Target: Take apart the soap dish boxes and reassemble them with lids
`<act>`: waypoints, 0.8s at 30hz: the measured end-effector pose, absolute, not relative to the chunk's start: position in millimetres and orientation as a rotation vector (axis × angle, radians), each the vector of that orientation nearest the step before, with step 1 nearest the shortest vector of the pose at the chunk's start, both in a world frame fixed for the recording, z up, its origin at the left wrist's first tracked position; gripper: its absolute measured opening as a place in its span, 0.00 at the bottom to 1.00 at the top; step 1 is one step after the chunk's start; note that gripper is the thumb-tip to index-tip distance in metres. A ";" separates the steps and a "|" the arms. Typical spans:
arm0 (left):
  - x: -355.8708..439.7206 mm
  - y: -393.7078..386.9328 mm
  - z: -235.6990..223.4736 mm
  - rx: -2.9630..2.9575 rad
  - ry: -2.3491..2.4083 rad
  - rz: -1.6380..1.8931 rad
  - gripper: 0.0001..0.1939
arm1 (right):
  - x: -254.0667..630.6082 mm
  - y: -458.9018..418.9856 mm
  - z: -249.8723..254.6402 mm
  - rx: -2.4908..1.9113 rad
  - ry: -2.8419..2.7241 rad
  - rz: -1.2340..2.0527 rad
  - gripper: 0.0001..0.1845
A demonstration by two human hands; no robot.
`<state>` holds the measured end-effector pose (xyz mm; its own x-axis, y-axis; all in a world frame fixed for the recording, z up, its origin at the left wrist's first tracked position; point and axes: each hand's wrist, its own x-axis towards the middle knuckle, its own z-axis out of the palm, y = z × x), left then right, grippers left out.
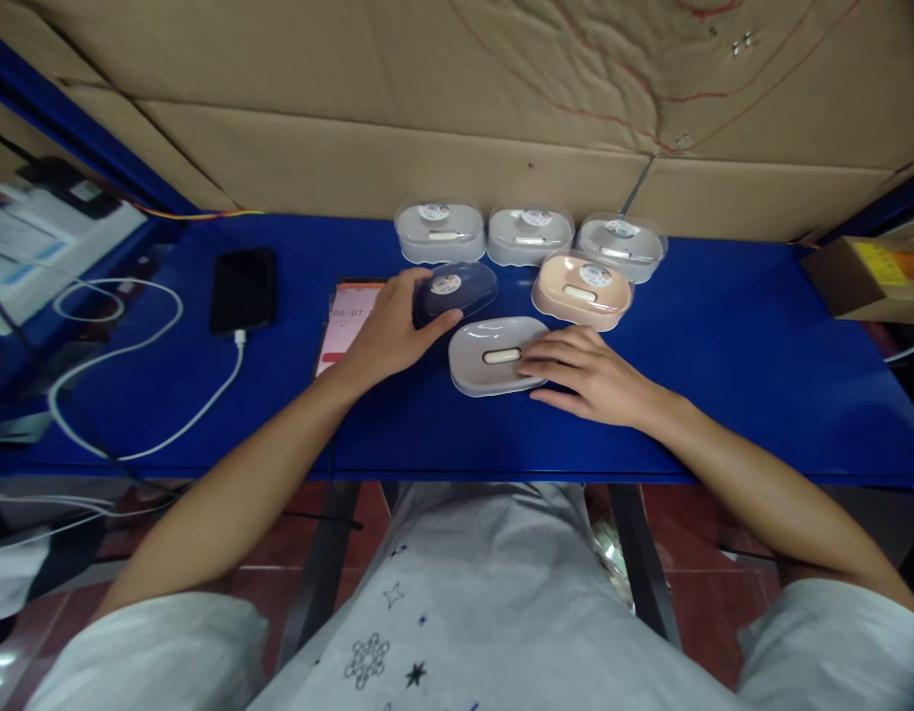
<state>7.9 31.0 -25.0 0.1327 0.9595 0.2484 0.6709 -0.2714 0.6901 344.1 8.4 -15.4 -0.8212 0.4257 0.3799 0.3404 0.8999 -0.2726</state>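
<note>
My left hand grips a clear oval lid with a round white sticker, its thumb on the near edge and its fingers at the far left side. The lid is held above the blue table, left of centre. In front of me sits a grey oval dish, uncovered, with a cream oblong piece in its middle. My right hand is on the dish's right end, fingers over the rim and thumb at the near side. A peach oval dish under a clear stickered lid stands just behind my right hand.
Three lidded grey dishes line the back edge against a cardboard wall. A phone showing a timer lies by my left wrist. Farther left, a black phone trails a white cable. A cardboard box stands at the right.
</note>
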 end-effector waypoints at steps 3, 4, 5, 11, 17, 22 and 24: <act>7.8 29.3 -26.5 2.093 1.527 0.859 0.38 | 342.3 6.7 -12.9 -0.527 -2.619 0.269 0.19; 8.3 28.1 -26.8 2.120 1.522 0.818 0.39 | 342.0 5.9 -11.9 -0.524 -2.608 0.267 0.18; 9.0 26.7 -26.8 2.138 1.527 0.773 0.39 | 341.9 5.2 -10.9 -0.521 -2.595 0.269 0.18; 17.5 13.0 -14.2 2.173 1.509 0.879 0.30 | 342.6 3.8 -7.5 -0.559 -2.496 0.316 0.16; 27.0 -3.6 1.9 2.394 1.178 0.897 0.39 | 343.1 6.3 -3.6 -0.624 -2.294 0.388 0.12; 30.5 -7.1 -7.6 2.465 1.084 0.721 0.48 | 343.0 8.7 -4.5 -0.591 -2.235 0.432 0.08; 30.8 -7.2 -11.0 2.479 1.022 0.687 0.51 | 343.4 9.6 -5.6 -0.590 -2.211 0.429 0.07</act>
<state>30.8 -7.2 -11.0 0.6178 0.7292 0.2943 0.5483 -0.6677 0.5035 343.4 9.6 -5.6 -0.5787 0.5397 0.6115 0.2717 0.8345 -0.4794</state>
